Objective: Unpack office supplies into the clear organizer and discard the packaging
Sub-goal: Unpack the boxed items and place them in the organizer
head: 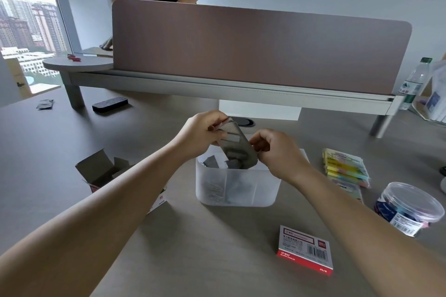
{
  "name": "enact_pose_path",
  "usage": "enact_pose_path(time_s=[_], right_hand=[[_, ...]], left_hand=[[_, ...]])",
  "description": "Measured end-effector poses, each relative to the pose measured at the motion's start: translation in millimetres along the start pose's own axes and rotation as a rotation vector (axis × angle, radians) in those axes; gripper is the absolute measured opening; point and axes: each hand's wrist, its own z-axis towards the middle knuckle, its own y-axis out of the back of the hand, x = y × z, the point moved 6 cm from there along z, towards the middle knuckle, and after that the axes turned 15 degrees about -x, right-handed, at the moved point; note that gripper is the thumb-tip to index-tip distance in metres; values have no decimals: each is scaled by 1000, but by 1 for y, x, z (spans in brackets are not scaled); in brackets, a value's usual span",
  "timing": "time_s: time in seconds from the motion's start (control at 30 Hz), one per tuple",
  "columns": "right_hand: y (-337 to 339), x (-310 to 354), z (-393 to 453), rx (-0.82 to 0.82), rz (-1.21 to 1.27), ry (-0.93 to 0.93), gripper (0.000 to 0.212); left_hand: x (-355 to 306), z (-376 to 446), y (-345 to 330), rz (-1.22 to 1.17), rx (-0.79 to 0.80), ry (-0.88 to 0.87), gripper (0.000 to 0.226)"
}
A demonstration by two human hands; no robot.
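- A person is holding a grey plastic packet [237, 146] in both hands directly above the clear organizer [237, 184], which is standing on the table [217, 248].
- The left hand [201, 134] is pinching the packet's upper end, fingers curled round it; the right hand [275, 152] is pinching its lower right edge beside the organizer's rim.
- The step in hand appears to be opening or emptying the packet into the organizer, where small grey items are already lying.
- The next move is likely calling for a tilt or pull to release the contents inside the rim, then setting the wrapper aside.
- An opened cardboard box [103, 171] is lying to the left, well apart from the hands.
- A red-and-white staple box [305, 249], sticky notes [346, 167] and a lidded round tub [407, 208] are waiting to the right and front.
- Open table is lying around the organizer, with a desk divider [260, 48] behind.
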Motion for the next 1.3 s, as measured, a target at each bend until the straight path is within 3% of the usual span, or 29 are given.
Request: enact_pose_path(time_s=[0.27, 0.67, 0.83, 1.13, 1.3], right_hand=[[1, 1, 0, 30, -12, 3, 33], [11, 4, -3, 43, 181, -78, 30], [6, 2, -2, 9, 106, -41, 28], [15, 34, -8, -138, 273, -6, 7], [2, 53, -28, -100, 163, 57, 7]], left_hand=[[2, 4, 0, 64, -79, 3, 22], [-8, 5, -2, 132, -139, -26, 22], [-7, 2, -3, 134, -135, -8, 23], [-15, -22, 45, -59, -222, 85, 29], [-6, -61, 91, 73, -348, 115, 20]])
